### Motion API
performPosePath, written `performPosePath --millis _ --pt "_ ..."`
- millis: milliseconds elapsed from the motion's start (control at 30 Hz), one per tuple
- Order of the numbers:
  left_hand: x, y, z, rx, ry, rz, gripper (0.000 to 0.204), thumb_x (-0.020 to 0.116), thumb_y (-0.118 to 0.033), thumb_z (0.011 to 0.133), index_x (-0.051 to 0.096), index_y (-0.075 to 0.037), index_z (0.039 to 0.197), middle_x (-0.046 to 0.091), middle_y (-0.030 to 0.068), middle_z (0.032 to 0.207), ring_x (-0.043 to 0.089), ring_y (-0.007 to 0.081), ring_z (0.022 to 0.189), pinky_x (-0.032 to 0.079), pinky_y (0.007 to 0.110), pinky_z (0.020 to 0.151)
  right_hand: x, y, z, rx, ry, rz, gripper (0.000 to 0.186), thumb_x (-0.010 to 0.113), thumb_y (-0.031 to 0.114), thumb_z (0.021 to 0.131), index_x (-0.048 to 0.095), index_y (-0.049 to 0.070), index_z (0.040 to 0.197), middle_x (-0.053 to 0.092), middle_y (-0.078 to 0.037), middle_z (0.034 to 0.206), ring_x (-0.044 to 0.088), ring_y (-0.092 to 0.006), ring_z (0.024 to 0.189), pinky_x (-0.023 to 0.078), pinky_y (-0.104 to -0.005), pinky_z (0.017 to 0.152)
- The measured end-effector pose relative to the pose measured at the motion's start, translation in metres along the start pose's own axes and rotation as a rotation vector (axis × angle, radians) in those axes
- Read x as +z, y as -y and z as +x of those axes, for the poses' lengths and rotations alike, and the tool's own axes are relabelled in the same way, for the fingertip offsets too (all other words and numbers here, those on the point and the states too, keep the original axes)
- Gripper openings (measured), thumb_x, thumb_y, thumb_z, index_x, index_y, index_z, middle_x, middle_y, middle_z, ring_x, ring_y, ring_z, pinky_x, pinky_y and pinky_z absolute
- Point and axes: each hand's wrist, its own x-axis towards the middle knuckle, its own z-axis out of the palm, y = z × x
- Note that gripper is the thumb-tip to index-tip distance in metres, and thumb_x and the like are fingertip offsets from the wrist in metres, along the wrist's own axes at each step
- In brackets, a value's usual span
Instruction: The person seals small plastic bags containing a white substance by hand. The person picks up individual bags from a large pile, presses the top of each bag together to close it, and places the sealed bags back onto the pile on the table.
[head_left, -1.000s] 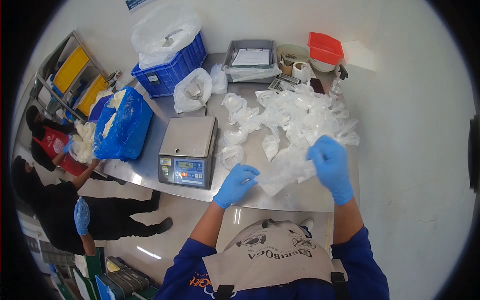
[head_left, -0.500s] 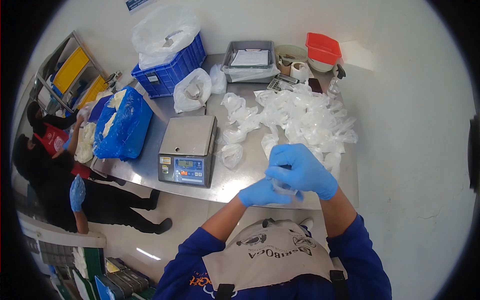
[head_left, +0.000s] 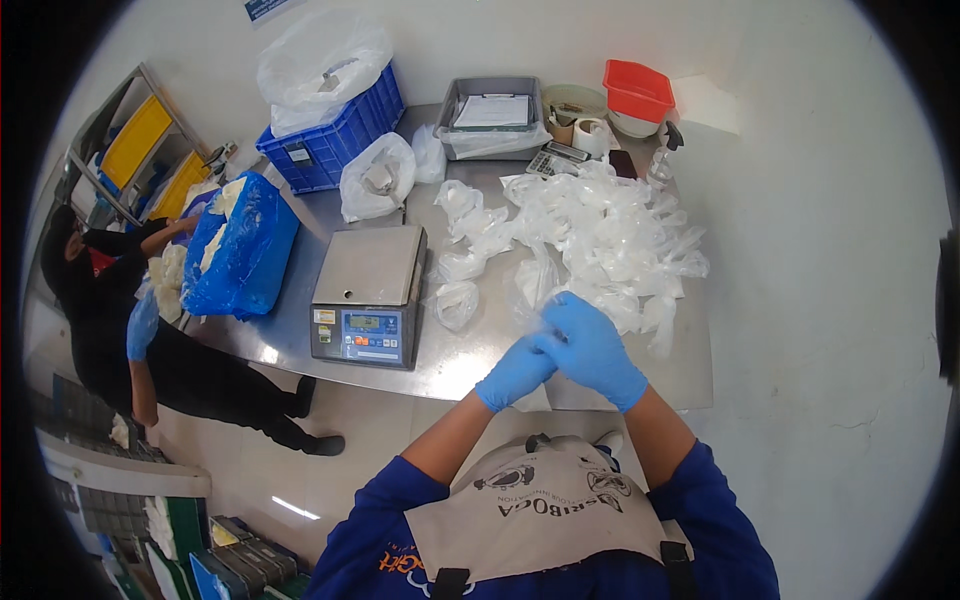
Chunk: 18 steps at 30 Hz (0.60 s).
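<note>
My hands, in blue gloves, meet over the table's front edge. My left hand [head_left: 515, 374] is closed, its fingertips against my right hand [head_left: 598, 352], whose fingers are curled in a pinch. Between them is a clear plastic bag [head_left: 536, 326], mostly covered by the gloves and blurred. Just beyond lies a heap of small knotted plastic bags [head_left: 615, 230] with white contents. Several more bags [head_left: 457, 304] lie in a loose row to its left. Left of those stands a weighing scale [head_left: 368, 268] with a bare metal plate.
A blue-lined tub [head_left: 262, 245] of white stuff stands at the left, near a co-worker in black [head_left: 130, 320]. Along the wall are a blue crate [head_left: 320, 155], a grey bin [head_left: 493, 148], a red basin [head_left: 638, 92] and a spray bottle [head_left: 661, 165]. An open bag [head_left: 378, 180] sits behind the scale.
My hands have come closer together, the right one lower and turned, hiding more of the plastic bag. The co-worker in black has shifted; the person in a red apron is now mostly hidden.
</note>
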Motion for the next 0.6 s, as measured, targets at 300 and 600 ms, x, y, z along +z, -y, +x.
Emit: performPosePath --millis 300,600 --pt "-0.003 -0.019 -0.024 -0.065 0.082 0.134 0.035 0.051 -0.038 0.104 0.066 -0.007 0.096 0.057 0.0016 0.081 0.05 0.0116 0.076 0.045 0.029 0.074 -0.054 -0.022 0.025 0.083 -0.311 0.201 0.025 0.068 0.006 0.09 0.052 -0.001 0.073 0.046 -0.01 0.07 0.045 -0.0237 0.062 0.04 -0.0338 0.06" --pt "-0.021 -0.035 -0.042 -0.006 0.115 0.288 0.034 0.049 -0.035 0.105 0.065 -0.006 0.096 0.059 0.0048 0.084 0.054 0.0158 0.082 0.047 0.031 0.08 -0.076 -0.022 0.019 0.019 -0.512 -0.014 0.01 0.07 0.006 0.086 0.062 0.0 0.087 0.059 -0.012 0.089 0.057 -0.0244 0.079 0.046 -0.033 0.072"
